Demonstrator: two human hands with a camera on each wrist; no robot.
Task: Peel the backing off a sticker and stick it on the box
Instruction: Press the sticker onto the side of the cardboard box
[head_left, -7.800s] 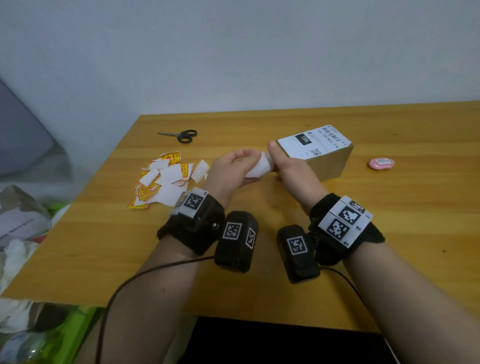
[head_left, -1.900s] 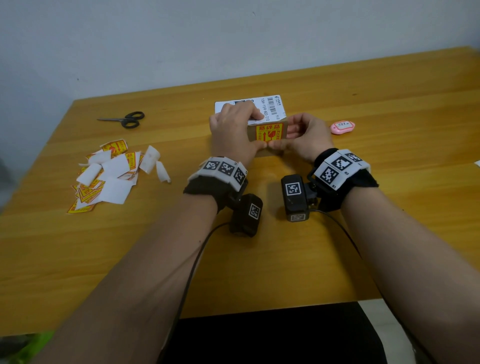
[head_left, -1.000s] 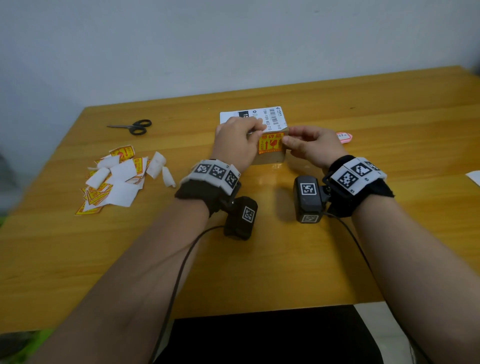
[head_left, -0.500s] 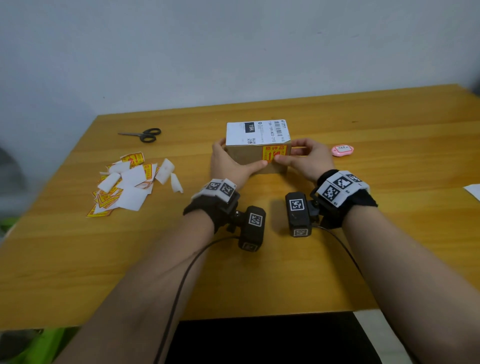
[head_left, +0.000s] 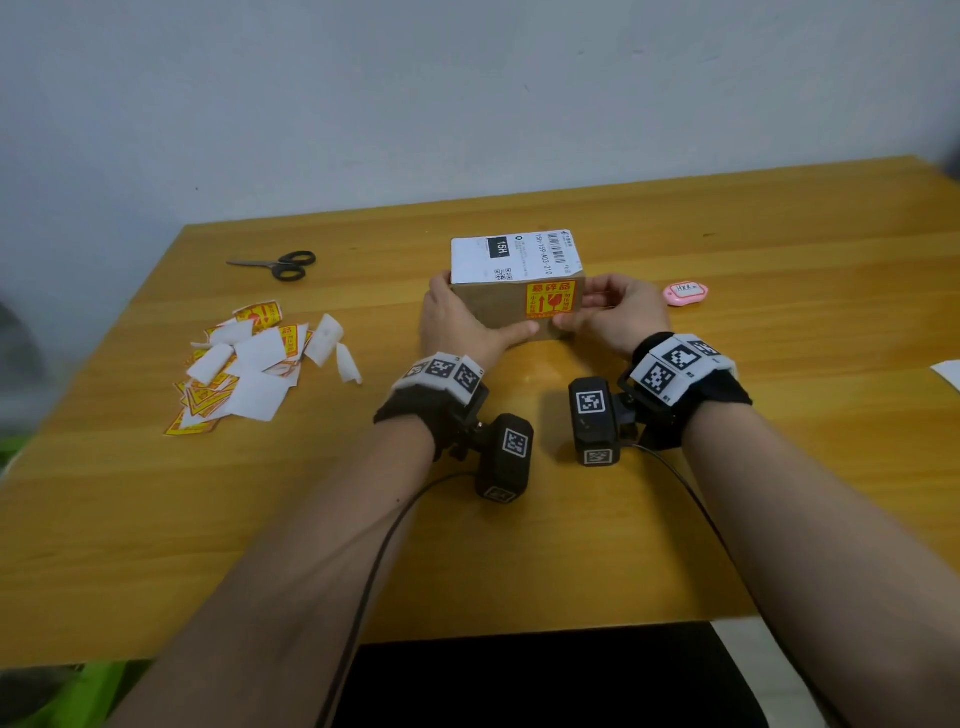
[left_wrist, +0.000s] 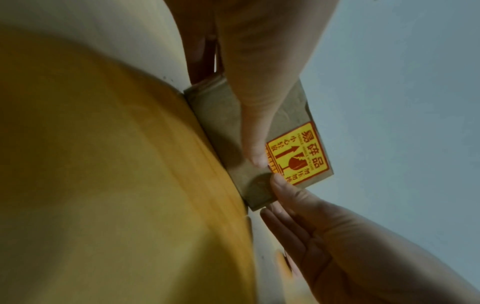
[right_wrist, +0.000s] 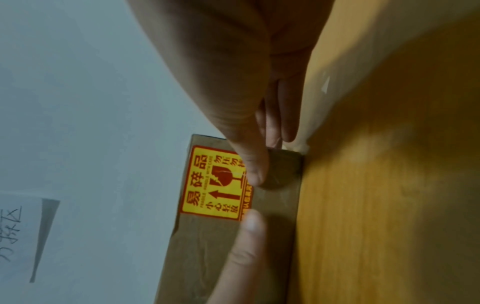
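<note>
Fingers (head_left: 441, 291) of the left hand (head_left: 457, 325) curl round the left end of the box (head_left: 493, 312), thumb across its front; the right hand (head_left: 618, 312) clasps the right end. The box stands on the surface (head_left: 519, 545), with the sticker (head_left: 550, 299) flat on its front. In the left wrist view, the left thumb tip touches the sticker's edge. In the right wrist view, the right thumb overlaps that same edge.

My hands work over an orange-brown wooden table top (head_left: 519, 545). Well left of my left hand (head_left: 457, 325) and farther from me, black-handled metal scissors (head_left: 280, 265) lie flat. A loose pile of white paper slips and yellow-and-red printed labels (head_left: 249, 364) lies left of that hand. A small pink oval tag with a white label (head_left: 685, 293) lies just right of my right hand (head_left: 618, 312). Far right is a white paper corner (head_left: 948, 371).
</note>
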